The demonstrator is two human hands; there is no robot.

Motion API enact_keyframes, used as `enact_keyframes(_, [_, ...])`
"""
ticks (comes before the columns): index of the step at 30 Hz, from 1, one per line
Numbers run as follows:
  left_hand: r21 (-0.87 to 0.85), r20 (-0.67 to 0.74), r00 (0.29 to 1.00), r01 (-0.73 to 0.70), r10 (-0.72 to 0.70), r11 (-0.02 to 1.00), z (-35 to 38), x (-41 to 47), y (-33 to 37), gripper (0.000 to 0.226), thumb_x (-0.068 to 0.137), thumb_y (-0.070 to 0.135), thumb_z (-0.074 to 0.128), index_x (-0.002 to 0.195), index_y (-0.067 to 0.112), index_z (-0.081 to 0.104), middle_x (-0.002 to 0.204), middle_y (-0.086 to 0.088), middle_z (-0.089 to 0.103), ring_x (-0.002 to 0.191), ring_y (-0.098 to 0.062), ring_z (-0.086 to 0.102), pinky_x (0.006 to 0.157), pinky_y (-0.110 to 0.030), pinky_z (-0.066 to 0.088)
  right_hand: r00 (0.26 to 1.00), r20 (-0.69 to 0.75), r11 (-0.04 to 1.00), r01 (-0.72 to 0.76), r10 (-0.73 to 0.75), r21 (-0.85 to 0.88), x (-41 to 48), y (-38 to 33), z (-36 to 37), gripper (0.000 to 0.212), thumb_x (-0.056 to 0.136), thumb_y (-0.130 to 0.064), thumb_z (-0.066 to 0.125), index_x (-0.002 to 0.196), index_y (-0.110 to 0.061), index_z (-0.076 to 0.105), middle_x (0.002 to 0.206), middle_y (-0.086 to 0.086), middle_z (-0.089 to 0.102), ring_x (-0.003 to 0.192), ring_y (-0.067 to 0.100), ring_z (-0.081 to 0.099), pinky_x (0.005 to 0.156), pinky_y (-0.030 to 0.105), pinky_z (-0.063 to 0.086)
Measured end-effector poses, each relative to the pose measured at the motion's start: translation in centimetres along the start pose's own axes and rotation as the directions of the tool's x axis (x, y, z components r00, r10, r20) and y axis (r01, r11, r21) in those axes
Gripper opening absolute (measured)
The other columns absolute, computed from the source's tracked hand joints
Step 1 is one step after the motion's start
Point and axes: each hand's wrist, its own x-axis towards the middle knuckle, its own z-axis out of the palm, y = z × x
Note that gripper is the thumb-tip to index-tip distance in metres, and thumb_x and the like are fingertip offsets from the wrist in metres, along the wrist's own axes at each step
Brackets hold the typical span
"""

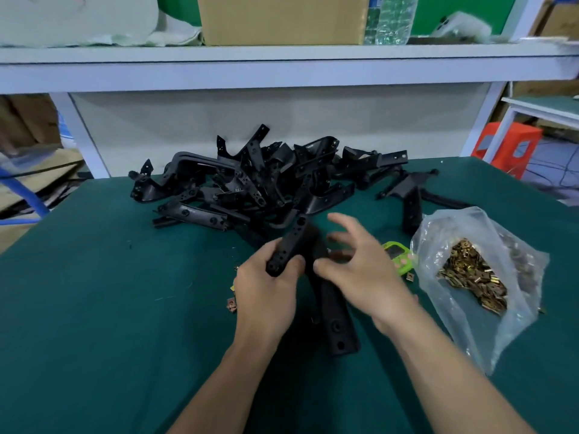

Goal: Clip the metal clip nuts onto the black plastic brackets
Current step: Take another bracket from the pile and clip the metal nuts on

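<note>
Left hand (266, 289): grips a black plastic bracket (332, 305) by its upper end, probably to steady it for clipping
Right hand (360, 267): blurred against the bracket, fingers spread — whether it pinches a nut, I cannot tell
Metal clip nuts (466, 274): heaped in an open bag (451, 227) at right, in easy reach; a few loose nuts (231, 304) on the table (94, 308)
Bracket pile (250, 180): behind, tangled — count unclear

Green table (94, 308), white shelf (282, 62) above (cardboard box (282, 20)).

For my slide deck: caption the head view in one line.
Left hand grips a black plastic bracket, right hand open beside it, a bag of metal clip nuts at right.
</note>
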Motion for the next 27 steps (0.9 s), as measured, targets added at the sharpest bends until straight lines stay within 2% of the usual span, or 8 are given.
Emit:
enact_keyframes(3, [0.039, -0.034, 0.999, 0.010, -0.009, 0.999, -0.1, 0.4, -0.1, 0.026, 0.088, 0.024, 0.068, 0.102, 0.044, 0.073, 0.073, 0.014, 0.073, 0.061, -0.004, 0.066, 0.058, -0.020, 0.051, 0.997, 0.078, 0.997, 0.019, -0.013, -0.075, -1.4, 1.2, 1.9, 0.060, 0.068, -0.035, 0.074, 0.123, -0.050, 0.054, 0.094, -0.032, 0.068, 0.086, -0.008, 0.065, 0.067, 0.009, 0.047])
enact_keyframes(6, [-0.063, 0.075, 0.997, -0.027, 0.032, 0.998, -0.5, 0.6, -0.1, 0.037, 0.075, 0.026, 0.067, 0.109, 0.037, 0.076, 0.080, 0.001, 0.074, 0.074, -0.011, 0.069, 0.064, -0.023, 0.054, 0.998, 0.012, 0.994, 0.055, -0.054, -0.095, -1.9, 2.0, 2.2, 0.049, 0.070, -0.024, 0.072, 0.114, -0.042, 0.060, 0.089, -0.023, 0.070, 0.080, -0.002, 0.065, 0.062, 0.012, 0.047])
enact_keyframes(8, [-0.232, 0.146, 0.986, -0.045, 0.080, 0.972, -0.5, 0.4, 0.1, 0.033, 0.085, 0.035, 0.061, 0.113, 0.030, 0.077, 0.083, -0.013, 0.071, 0.074, -0.015, 0.064, 0.063, -0.026, 0.052, 0.998, -0.005, 0.991, 0.068, -0.069, -0.114, -1.7, 2.3, 1.7, 0.044, 0.074, -0.020, 0.068, 0.112, -0.041, 0.060, 0.085, -0.020, 0.070, 0.077, 0.000, 0.064, 0.061, 0.014, 0.047])
enact_keyframes(11, [-0.275, 0.114, 0.993, 0.068, -0.038, 0.959, -0.1, 0.5, 0.4, 0.039, 0.097, 0.050, 0.047, 0.104, 0.030, 0.080, 0.070, -0.003, 0.067, 0.063, -0.011, 0.059, 0.055, -0.022, 0.049, 0.996, 0.052, 0.992, 0.083, -0.079, -0.096, -1.7, 2.6, 1.2, 0.044, 0.081, -0.015, 0.066, 0.116, -0.040, 0.057, 0.080, -0.022, 0.069, 0.071, 0.001, 0.065, 0.055, 0.010, 0.044])
enact_keyframes(16, [-0.335, 0.113, 0.987, 0.147, -0.115, 0.931, -0.2, 1.4, 0.7, 0.034, 0.107, 0.020, 0.050, 0.096, 0.021, 0.082, 0.062, -0.003, 0.059, 0.053, -0.012, 0.053, 0.044, -0.023, 0.042, 0.994, -0.008, 0.991, 0.103, -0.105, -0.088, -1.3, 2.9, 1.3, 0.046, 0.081, -0.017, 0.065, 0.115, -0.045, 0.051, 0.076, -0.021, 0.068, 0.067, 0.003, 0.063, 0.051, 0.012, 0.042])
enact_keyframes(22, [-0.354, 0.231, 0.959, 0.242, -0.166, 0.904, -0.4, 1.7, 0.6, 0.032, 0.106, 0.022, 0.050, 0.101, 0.020, 0.082, 0.065, -0.007, 0.062, 0.052, -0.017, 0.053, 0.051, -0.023, 0.046, 0.996, -0.052, 0.997, 0.075, -0.073, 0.034, -1.0, 3.3, 1.4, 0.037, 0.076, -0.027, 0.062, 0.102, -0.051, 0.052, 0.078, -0.021, 0.069, 0.070, 0.000, 0.064, 0.053, 0.009, 0.042])
enact_keyframes(24, [-0.343, 0.203, 0.963, 0.240, -0.178, 0.908, -0.9, 1.9, 0.6, 0.027, 0.103, 0.015, 0.056, 0.097, 0.019, 0.082, 0.066, -0.012, 0.066, 0.051, -0.019, 0.060, 0.050, -0.024, 0.049, 0.992, -0.120, 0.992, 0.054, -0.040, 0.115, -0.5, 3.4, 1.1, 0.035, 0.073, -0.028, 0.063, 0.102, -0.047, 0.057, 0.081, -0.017, 0.071, 0.074, 0.003, 0.065, 0.062, 0.015, 0.049])
enact_keyframes(27, [-0.319, 0.089, 0.970, 0.243, -0.226, 0.916, -2.0, 2.5, 0.5, 0.021, 0.099, 0.006, 0.060, 0.095, 0.010, 0.080, 0.069, -0.018, 0.070, 0.052, -0.022, 0.066, 0.048, -0.024, 0.051, 0.970, -0.240, 0.967, 0.024, 0.039, 0.255, 0.2, 3.6, 0.1, 0.037, 0.070, -0.029, 0.067, 0.102, -0.047, 0.061, 0.086, -0.007, 0.075, 0.078, 0.015, 0.071, 0.073, 0.041, 0.061])
